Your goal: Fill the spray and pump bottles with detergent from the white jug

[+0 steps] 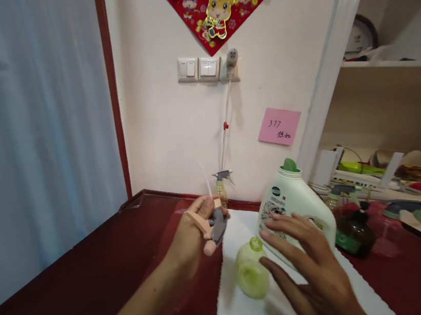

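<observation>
My left hand (198,226) is closed around a pink and grey spray nozzle (215,226), whose thin clear tube points up toward the wall. To the right, my right hand (314,268) has its fingers spread and holds nothing. Just left of its thumb stands a small yellow-green spray bottle (252,273) with an uncovered neck. Behind the fingers is a large pale green detergent jug (296,192), partly hidden by my right hand; something green shows at its mouth. Both containers rest on a white sheet (238,309).
A clear spray bottle with a grey head (221,179) stands against the wall. On the right are a dark pump bottle (356,231), a pinkish spray bottle (389,232) and cluttered shelves (392,64). A cord (227,114) hangs from the wall socket. The table (105,274) is dark red.
</observation>
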Action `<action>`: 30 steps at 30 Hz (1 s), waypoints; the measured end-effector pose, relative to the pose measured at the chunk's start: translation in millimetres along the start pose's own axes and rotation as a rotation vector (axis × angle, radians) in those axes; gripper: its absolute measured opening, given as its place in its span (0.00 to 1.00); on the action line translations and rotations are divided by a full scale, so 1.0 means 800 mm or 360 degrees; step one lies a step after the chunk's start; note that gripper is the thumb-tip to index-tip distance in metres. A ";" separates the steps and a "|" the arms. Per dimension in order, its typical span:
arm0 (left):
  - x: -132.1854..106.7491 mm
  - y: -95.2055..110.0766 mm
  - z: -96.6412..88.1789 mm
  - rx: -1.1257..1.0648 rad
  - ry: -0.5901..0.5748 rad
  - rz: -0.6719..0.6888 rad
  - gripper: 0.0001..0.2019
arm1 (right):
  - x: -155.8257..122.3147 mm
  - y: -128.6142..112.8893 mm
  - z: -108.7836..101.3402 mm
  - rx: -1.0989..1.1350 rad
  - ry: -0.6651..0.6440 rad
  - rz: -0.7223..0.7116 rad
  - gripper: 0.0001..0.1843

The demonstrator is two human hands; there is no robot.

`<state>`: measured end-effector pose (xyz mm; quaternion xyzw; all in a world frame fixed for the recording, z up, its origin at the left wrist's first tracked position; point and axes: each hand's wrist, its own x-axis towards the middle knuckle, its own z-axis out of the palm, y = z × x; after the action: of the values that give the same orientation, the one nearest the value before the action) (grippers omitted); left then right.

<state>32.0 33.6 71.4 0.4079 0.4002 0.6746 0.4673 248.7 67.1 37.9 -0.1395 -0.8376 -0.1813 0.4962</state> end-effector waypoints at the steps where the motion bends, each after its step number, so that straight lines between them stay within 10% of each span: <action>1: 0.007 0.005 -0.012 0.0294 -0.0020 0.0051 0.20 | -0.005 0.007 -0.011 -0.0036 0.0012 0.0032 0.21; 5: 0.035 0.007 -0.064 0.2142 -0.0130 0.0125 0.18 | -0.038 0.045 -0.061 -0.0236 0.0074 0.0411 0.16; 8: 0.052 -0.012 -0.096 0.2596 -0.0125 -0.0018 0.09 | -0.069 0.081 -0.086 -0.0310 0.0094 0.0830 0.19; 15: 0.072 -0.065 -0.130 0.3017 -0.0310 -0.0227 0.07 | -0.116 0.130 -0.052 -0.0004 -0.0088 0.1479 0.37; 21: 0.071 -0.072 -0.135 0.3155 -0.0401 -0.0193 0.10 | -0.099 0.148 0.001 0.0336 0.0150 0.1797 0.39; 30: 0.061 -0.055 -0.093 0.2869 -0.0193 0.0186 0.26 | -0.076 0.152 0.035 0.0313 0.0516 0.1850 0.39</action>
<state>-34.4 79.0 14.1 0.6737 0.7302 0.1052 -0.0441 305.4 184.9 -8.1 -0.4980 -0.5510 0.1784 0.6455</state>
